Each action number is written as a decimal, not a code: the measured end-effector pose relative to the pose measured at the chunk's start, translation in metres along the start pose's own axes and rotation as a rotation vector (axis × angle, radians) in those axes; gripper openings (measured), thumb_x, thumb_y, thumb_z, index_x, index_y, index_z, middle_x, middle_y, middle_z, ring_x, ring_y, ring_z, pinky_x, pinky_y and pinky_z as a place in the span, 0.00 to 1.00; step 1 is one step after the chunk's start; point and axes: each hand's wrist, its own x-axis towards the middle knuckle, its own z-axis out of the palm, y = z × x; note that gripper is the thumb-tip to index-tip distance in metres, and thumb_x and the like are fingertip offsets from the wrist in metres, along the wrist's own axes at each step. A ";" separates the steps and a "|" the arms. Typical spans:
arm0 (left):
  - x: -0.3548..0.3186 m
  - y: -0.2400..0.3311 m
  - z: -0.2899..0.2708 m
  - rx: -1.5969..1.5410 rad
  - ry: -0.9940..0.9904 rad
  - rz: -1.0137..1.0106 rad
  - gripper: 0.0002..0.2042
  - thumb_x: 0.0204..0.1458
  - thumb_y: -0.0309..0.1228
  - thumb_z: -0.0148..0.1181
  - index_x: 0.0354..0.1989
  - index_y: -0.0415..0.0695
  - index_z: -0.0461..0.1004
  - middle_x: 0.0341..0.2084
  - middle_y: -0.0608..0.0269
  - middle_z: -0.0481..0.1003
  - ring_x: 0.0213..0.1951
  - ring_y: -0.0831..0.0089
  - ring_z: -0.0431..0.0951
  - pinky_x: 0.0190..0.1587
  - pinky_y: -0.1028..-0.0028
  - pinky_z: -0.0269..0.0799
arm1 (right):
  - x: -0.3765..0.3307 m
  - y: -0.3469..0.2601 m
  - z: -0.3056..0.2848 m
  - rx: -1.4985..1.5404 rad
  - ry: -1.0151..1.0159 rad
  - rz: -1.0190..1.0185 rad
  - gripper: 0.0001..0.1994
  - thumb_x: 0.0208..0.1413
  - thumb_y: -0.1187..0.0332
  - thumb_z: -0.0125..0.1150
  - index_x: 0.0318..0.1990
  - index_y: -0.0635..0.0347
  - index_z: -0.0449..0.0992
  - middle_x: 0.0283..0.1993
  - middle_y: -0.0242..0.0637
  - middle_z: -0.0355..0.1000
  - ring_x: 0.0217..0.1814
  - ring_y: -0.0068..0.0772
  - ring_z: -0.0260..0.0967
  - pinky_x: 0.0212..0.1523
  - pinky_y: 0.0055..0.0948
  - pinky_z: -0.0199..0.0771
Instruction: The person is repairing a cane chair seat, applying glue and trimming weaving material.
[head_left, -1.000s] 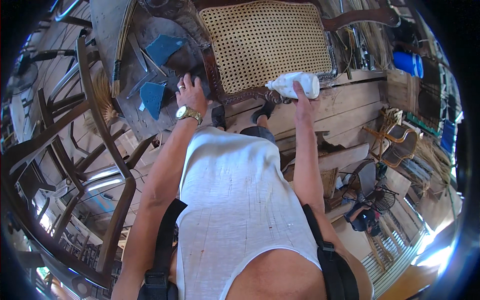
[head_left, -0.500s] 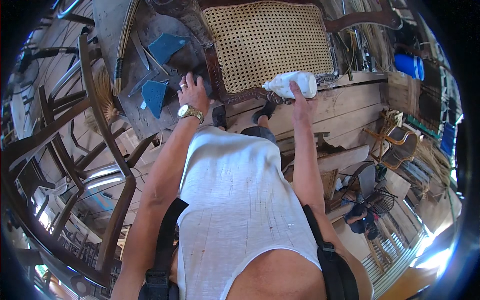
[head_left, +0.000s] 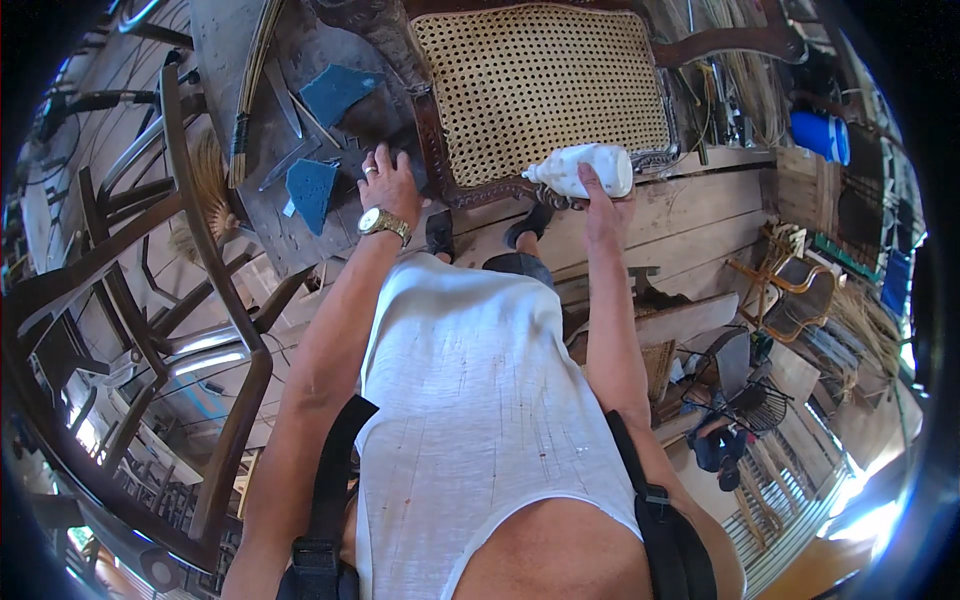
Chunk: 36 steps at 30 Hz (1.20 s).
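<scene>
The person (head_left: 480,400) grips a white bottle (head_left: 592,170) in the right hand (head_left: 603,207), at about 1 o'clock from the middle of the view. The thumb is laid over the side of the bottle, likely so it won't roll or slip. The bottle lies nearly flat and its thin tip points to 9 o'clock, maybe so that nothing spills.

The left hand (head_left: 390,192) is at 11 o'clock, palm down over the table (head_left: 222,60). Its fingers are loose and spread, and nothing shows in them. It may be there to lean on; the pictures do not show if it presses down.

The chair (head_left: 545,95) is at 12 o'clock, just past the bottle. Its woven part faces up, perhaps to make it easy to get at. One cannot tell if the bottle touches it.

One blue scrap (head_left: 340,93) lies at 11 o'clock and a second scrap (head_left: 312,195) at 10, handy for the left hand. A blade (head_left: 285,105) lies past them.
</scene>
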 end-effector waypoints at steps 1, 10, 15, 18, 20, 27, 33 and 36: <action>0.000 0.000 0.000 0.006 -0.002 -0.001 0.40 0.40 0.39 0.78 0.63 0.47 0.64 0.71 0.50 0.53 0.71 0.46 0.54 0.63 0.46 0.65 | 0.000 0.000 0.001 -0.004 0.000 0.003 0.24 0.52 0.68 0.75 0.56 0.52 0.74 0.47 0.31 0.78 0.44 0.25 0.77 0.33 0.24 0.78; 0.000 0.000 0.000 -0.018 0.001 -0.011 0.41 0.39 0.39 0.79 0.63 0.47 0.64 0.71 0.50 0.53 0.71 0.46 0.55 0.63 0.44 0.65 | -0.009 -0.005 0.017 -0.059 0.022 0.035 0.22 0.52 0.68 0.75 0.54 0.51 0.76 0.47 0.30 0.78 0.44 0.24 0.76 0.35 0.24 0.77; -0.001 0.000 -0.001 -0.030 0.010 -0.013 0.40 0.39 0.38 0.79 0.63 0.47 0.64 0.70 0.50 0.54 0.71 0.45 0.55 0.63 0.44 0.65 | -0.014 -0.012 0.024 0.037 -0.029 0.126 0.25 0.51 0.73 0.76 0.55 0.62 0.70 0.53 0.36 0.75 0.54 0.28 0.74 0.55 0.29 0.76; 0.000 0.000 0.000 -0.032 -0.005 -0.021 0.40 0.39 0.38 0.79 0.63 0.47 0.65 0.71 0.50 0.53 0.71 0.45 0.54 0.63 0.43 0.64 | -0.013 -0.009 0.029 -0.004 -0.013 0.058 0.26 0.49 0.70 0.78 0.55 0.55 0.74 0.49 0.32 0.77 0.46 0.26 0.77 0.39 0.26 0.80; 0.000 0.000 0.000 -0.025 -0.005 -0.017 0.40 0.39 0.38 0.79 0.63 0.47 0.64 0.71 0.50 0.53 0.71 0.45 0.54 0.63 0.43 0.64 | -0.013 -0.008 0.028 -0.004 -0.038 0.043 0.26 0.49 0.70 0.78 0.55 0.55 0.74 0.49 0.32 0.77 0.46 0.26 0.77 0.40 0.26 0.80; 0.000 -0.001 0.001 -0.015 0.003 -0.010 0.41 0.39 0.40 0.79 0.63 0.48 0.63 0.71 0.51 0.54 0.71 0.46 0.55 0.63 0.43 0.65 | -0.013 -0.011 0.029 0.053 -0.105 0.061 0.27 0.49 0.71 0.78 0.56 0.57 0.73 0.51 0.32 0.76 0.49 0.27 0.76 0.45 0.27 0.80; 0.001 -0.001 0.002 -0.017 0.007 -0.020 0.41 0.38 0.40 0.80 0.62 0.48 0.64 0.70 0.51 0.54 0.71 0.47 0.55 0.62 0.43 0.65 | -0.016 -0.011 0.034 -0.056 -0.101 0.069 0.27 0.49 0.71 0.78 0.56 0.57 0.72 0.52 0.32 0.76 0.50 0.27 0.76 0.47 0.28 0.80; 0.002 0.000 0.002 -0.007 0.007 -0.023 0.41 0.38 0.40 0.80 0.62 0.48 0.64 0.70 0.52 0.55 0.70 0.47 0.56 0.62 0.43 0.65 | -0.016 -0.012 0.035 -0.020 -0.121 0.065 0.26 0.49 0.70 0.78 0.55 0.57 0.73 0.51 0.32 0.76 0.48 0.26 0.76 0.46 0.28 0.79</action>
